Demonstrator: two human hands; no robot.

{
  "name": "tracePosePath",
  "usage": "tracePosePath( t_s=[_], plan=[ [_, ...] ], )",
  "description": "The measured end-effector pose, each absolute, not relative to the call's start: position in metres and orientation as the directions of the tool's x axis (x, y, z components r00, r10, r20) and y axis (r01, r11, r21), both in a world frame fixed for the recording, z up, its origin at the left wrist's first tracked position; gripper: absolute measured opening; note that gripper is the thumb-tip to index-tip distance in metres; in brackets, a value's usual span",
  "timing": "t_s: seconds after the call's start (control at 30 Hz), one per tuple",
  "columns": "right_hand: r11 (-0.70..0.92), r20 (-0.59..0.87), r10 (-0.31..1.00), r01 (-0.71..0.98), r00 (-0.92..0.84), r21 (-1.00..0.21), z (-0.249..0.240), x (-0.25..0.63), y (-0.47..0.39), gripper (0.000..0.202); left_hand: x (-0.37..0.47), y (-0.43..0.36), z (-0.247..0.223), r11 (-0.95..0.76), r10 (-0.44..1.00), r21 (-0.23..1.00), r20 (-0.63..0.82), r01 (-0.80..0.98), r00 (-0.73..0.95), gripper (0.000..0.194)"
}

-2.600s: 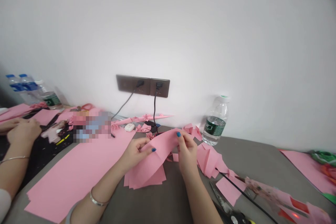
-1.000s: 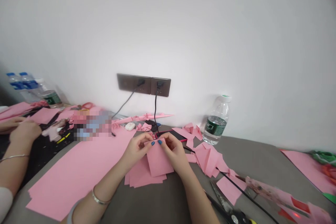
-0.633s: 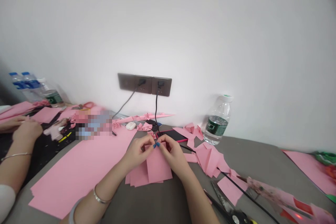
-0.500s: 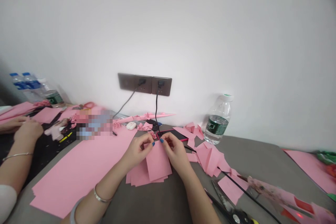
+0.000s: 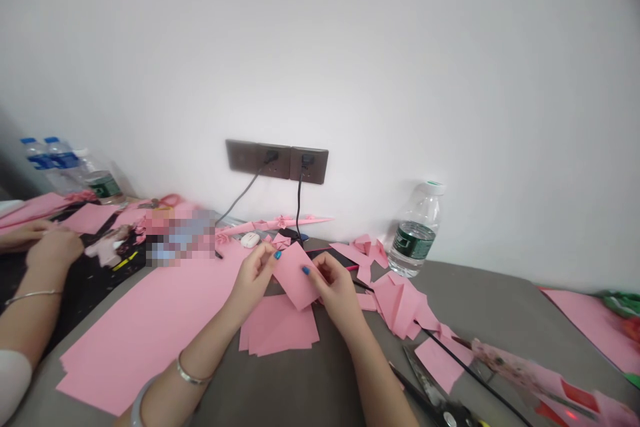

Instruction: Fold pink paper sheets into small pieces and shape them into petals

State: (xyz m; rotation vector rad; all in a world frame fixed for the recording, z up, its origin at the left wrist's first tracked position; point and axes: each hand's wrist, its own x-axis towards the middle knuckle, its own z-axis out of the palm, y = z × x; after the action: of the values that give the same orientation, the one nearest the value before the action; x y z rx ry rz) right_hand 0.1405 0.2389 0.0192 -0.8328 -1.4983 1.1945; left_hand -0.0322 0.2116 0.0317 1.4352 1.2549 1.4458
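Between my hands a pink paper square (image 5: 296, 277) is held up, turned so a corner points down. My left hand (image 5: 256, 273) pinches its upper left side between thumb and fingers. On the right side, my right hand (image 5: 333, 285) grips it, with the thumb on its front face. Below, a fanned stack of pink squares (image 5: 280, 327) lies on the grey table. Large pink sheets (image 5: 155, 327) spread to the left of the stack. Folded pink pieces (image 5: 400, 303) lie right of my right hand.
A water bottle (image 5: 414, 230) stands by the wall. Scissors (image 5: 435, 400), a black cable and a pink-wrapped tool (image 5: 535, 373) lie at the right. Another person's hands (image 5: 53, 247) work at the far left. Two cables hang from wall sockets (image 5: 277, 160).
The square has been lifted off the stack and turned cornerwise. My left hand has moved slightly left and up. My right thumb now lies across the paper.
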Motion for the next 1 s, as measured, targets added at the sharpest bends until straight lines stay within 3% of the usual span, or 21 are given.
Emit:
tracePosePath(
  t_s=[0.23, 0.37, 0.47, 0.63, 1.0],
  plan=[
    [0.11, 0.165, 0.932, -0.184, -0.321, -0.977, 0.022, 0.148, 0.241, 0.04, -0.033, 0.209, 0.036, -0.192, 0.98, 0.977, 0.185, -0.09, -0.078, 0.052],
    [0.127, 0.178, 0.868, -0.139, -0.464, -0.982, 0.029, 0.149, 0.235, 0.04, -0.037, 0.21, 0.035, -0.21, 0.974, 0.977, 0.205, -0.045, -0.096, 0.047],
    [0.147, 0.207, 0.811, -0.151, -0.547, -0.978, 0.032, 0.148, 0.232, 0.04, -0.039, 0.209, 0.035, -0.249, 0.968, 0.967, 0.249, -0.046, -0.009, 0.041],
    [0.183, 0.214, 0.831, -0.111, -0.513, -0.977, 0.031, 0.148, 0.233, 0.04, -0.038, 0.206, 0.034, -0.167, 0.942, 0.968, 0.212, -0.185, 0.259, 0.05],
    [0.218, 0.237, 0.844, -0.096, -0.481, -0.971, 0.031, 0.146, 0.233, 0.044, -0.039, 0.206, 0.035, -0.138, 0.944, 0.962, 0.199, -0.234, 0.262, 0.042]
  ],
)
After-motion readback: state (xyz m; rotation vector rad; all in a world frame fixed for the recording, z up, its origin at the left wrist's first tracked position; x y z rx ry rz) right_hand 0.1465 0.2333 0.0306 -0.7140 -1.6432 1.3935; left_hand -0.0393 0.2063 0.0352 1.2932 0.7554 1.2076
